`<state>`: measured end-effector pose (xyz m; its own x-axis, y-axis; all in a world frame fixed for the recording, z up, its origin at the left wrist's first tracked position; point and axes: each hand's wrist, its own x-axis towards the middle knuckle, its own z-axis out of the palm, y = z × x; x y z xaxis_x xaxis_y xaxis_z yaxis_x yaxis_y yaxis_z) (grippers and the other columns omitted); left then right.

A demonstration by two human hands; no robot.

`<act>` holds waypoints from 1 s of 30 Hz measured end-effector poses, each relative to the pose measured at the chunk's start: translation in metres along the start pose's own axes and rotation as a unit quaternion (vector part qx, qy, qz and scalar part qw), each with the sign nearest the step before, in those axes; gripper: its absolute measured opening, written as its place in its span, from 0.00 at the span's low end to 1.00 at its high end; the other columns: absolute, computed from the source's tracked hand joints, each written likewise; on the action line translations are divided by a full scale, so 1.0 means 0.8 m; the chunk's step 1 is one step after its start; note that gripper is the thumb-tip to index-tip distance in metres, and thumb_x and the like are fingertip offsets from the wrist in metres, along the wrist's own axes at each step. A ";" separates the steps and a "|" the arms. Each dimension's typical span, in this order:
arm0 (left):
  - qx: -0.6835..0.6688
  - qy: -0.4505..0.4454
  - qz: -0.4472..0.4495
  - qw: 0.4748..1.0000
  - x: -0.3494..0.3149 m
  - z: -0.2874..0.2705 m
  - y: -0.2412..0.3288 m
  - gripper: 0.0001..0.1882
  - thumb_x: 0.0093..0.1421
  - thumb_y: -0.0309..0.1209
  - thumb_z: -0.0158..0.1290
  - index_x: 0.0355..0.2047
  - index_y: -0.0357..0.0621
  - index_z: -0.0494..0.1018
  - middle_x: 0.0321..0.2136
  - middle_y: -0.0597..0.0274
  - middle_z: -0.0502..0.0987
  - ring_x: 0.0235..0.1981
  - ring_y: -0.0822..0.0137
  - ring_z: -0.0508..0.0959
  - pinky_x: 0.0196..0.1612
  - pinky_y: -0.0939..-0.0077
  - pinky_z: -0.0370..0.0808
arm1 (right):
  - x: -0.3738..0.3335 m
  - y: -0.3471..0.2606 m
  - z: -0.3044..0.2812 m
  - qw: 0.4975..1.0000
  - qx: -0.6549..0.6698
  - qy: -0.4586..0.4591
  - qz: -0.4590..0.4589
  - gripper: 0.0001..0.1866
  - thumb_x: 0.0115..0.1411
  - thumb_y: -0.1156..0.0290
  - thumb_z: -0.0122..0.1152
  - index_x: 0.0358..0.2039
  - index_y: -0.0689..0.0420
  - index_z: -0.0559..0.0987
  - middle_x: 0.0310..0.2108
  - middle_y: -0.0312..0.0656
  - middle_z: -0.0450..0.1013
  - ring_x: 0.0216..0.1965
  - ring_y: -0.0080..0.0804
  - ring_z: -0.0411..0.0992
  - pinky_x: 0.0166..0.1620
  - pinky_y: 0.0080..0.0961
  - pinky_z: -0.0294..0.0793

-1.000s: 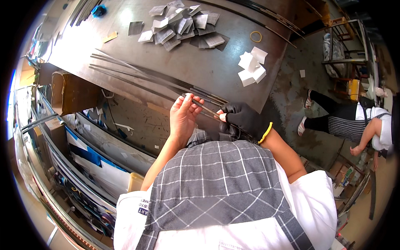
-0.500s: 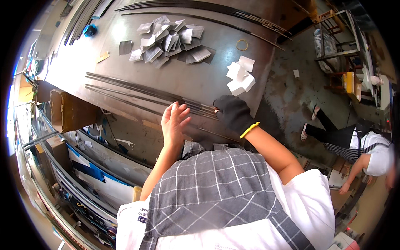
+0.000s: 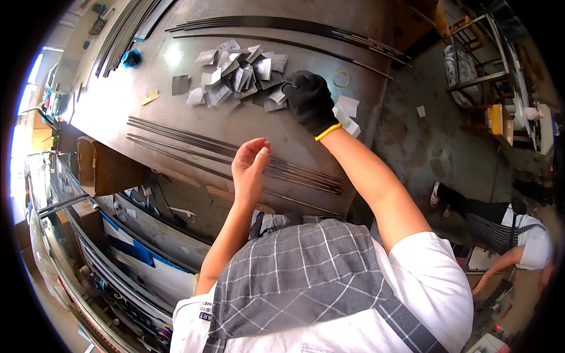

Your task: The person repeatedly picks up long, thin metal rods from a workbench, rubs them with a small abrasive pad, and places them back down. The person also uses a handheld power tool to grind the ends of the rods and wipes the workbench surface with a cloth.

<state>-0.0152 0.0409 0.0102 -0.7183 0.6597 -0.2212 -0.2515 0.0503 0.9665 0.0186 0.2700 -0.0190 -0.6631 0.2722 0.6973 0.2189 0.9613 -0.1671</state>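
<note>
My right hand (image 3: 309, 101), in a black glove with a yellow cuff, reaches to the right edge of a loose pile of small paper slips (image 3: 238, 73). Its fingers are curled closed, and whatever they may hold is hidden by the glove. My left hand (image 3: 251, 166) is bare and hovers over the near bundle of thin dark rods (image 3: 185, 136). Its fingers are bent together with the thumb close to them, and nothing shows between them. Some white slips (image 3: 348, 107) lie partly behind my right wrist.
More dark rods (image 3: 253, 22) lie along the far side of the metal table (image 3: 147, 88). A yellow rubber band (image 3: 341, 79) lies beyond my right hand. A cardboard box (image 3: 109, 167) and racks stand left. Another person (image 3: 500, 226) works at the right.
My right hand has moved away from the near rods' right ends, up to the slip pile. My left hand's spread fingers have drawn together. The near rods have shifted slightly.
</note>
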 end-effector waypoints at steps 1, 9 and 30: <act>0.030 -0.012 0.048 0.998 0.008 0.001 0.005 0.16 0.64 0.30 0.53 0.50 0.37 0.70 0.45 0.59 0.76 0.48 0.68 0.75 0.48 0.76 0.73 | 0.003 -0.006 -0.011 0.999 0.014 0.023 -0.020 0.08 0.50 0.69 0.61 0.33 0.50 0.76 0.40 0.40 0.71 0.43 0.42 0.69 0.45 0.38 0.70; -0.003 -0.140 -0.107 0.984 0.036 0.022 0.040 0.33 0.63 0.42 0.55 0.62 0.37 0.61 0.54 0.57 0.70 0.52 0.70 0.70 0.54 0.75 0.67 | -0.025 -0.075 -0.091 0.973 0.223 -0.046 0.037 0.17 0.50 0.67 0.64 0.41 0.55 0.74 0.40 0.44 0.71 0.44 0.45 0.69 0.44 0.39 0.69; -0.591 -0.141 -0.254 0.753 -0.025 -0.046 0.050 0.32 0.58 0.35 0.45 0.63 0.39 0.59 0.58 0.45 0.66 0.47 0.56 0.73 0.52 0.65 0.70 | -0.033 0.266 -0.057 0.924 -0.270 -0.197 0.184 0.13 0.55 0.64 0.56 0.39 0.54 0.79 0.44 0.52 0.75 0.46 0.49 0.73 0.49 0.39 0.73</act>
<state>-0.0350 0.0023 0.0482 -0.2107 0.9220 -0.3249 -0.9683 -0.2424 -0.0600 0.1152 0.4656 -0.0412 -0.6580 0.6734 0.3370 0.7368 0.6681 0.1038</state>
